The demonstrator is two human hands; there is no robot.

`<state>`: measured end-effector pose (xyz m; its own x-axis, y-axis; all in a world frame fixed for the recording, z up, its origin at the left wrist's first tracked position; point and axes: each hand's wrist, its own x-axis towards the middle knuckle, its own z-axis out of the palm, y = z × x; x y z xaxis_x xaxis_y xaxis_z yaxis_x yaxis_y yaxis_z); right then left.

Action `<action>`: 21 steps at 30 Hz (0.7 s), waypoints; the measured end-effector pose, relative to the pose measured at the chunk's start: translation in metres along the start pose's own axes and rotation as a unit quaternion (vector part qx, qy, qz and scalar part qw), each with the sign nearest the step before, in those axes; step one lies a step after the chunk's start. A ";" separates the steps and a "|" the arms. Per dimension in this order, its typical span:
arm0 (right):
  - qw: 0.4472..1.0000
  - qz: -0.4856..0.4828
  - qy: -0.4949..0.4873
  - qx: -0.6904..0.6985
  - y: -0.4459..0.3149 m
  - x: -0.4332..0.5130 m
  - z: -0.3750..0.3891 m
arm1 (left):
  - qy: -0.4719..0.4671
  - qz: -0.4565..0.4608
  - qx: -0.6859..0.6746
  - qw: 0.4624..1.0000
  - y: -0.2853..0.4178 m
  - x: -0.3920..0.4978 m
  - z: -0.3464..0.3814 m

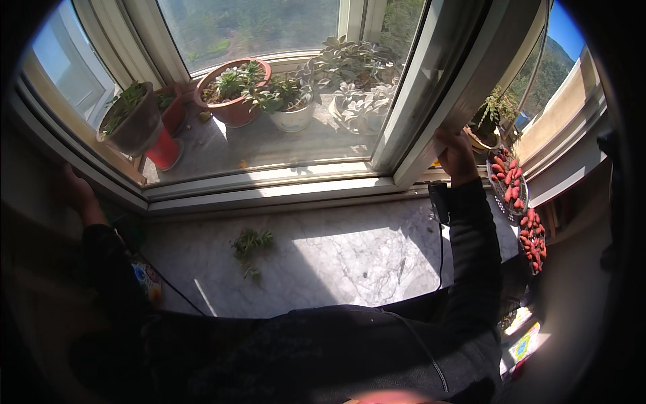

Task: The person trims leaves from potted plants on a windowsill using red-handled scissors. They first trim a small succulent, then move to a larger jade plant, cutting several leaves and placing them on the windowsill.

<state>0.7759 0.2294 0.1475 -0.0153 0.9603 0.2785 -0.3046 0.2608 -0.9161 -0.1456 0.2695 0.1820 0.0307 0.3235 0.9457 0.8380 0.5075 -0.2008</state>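
My right hand [456,154] is at the edge of the sliding window frame [429,121], its fingers curled against the frame; how firmly they grip cannot be told. My left hand [75,192] rests against the shaded wall at the far left, by the window's corner, seemingly with nothing in it. A loose succulent cutting [252,245] lies on the marble sill [363,252] between my arms. Behind the glass stand a terracotta-coloured pot [234,108] of succulents, a white pot [293,118] and pale rosette succulents [356,101].
Right of my right hand are a potted plant [487,121] and two baskets of red oblong fruits or tubers [509,182]. A black device with a cable [439,202] sits by my right wrist. A brown pot [128,123] tilts over a red one [164,149] behind the glass.
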 end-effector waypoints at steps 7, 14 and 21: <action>0.994 0.041 0.046 -0.095 -0.009 -0.005 0.005 | -0.053 -0.166 -0.299 0.938 0.067 -0.001 -0.110; 0.970 0.006 -0.054 -0.235 -0.025 -0.052 -0.008 | -0.252 -0.248 -0.514 0.782 0.165 -0.078 -0.308; 0.932 0.138 0.081 -0.326 -0.039 -0.110 -0.061 | -0.248 0.070 -0.589 0.766 0.185 -0.152 -0.405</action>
<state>0.8482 0.1195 0.1352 0.1532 0.9882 0.0077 0.3332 -0.0443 -0.9418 0.2254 -0.0093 0.1049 0.1988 0.7213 0.6635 0.7644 -0.5378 0.3556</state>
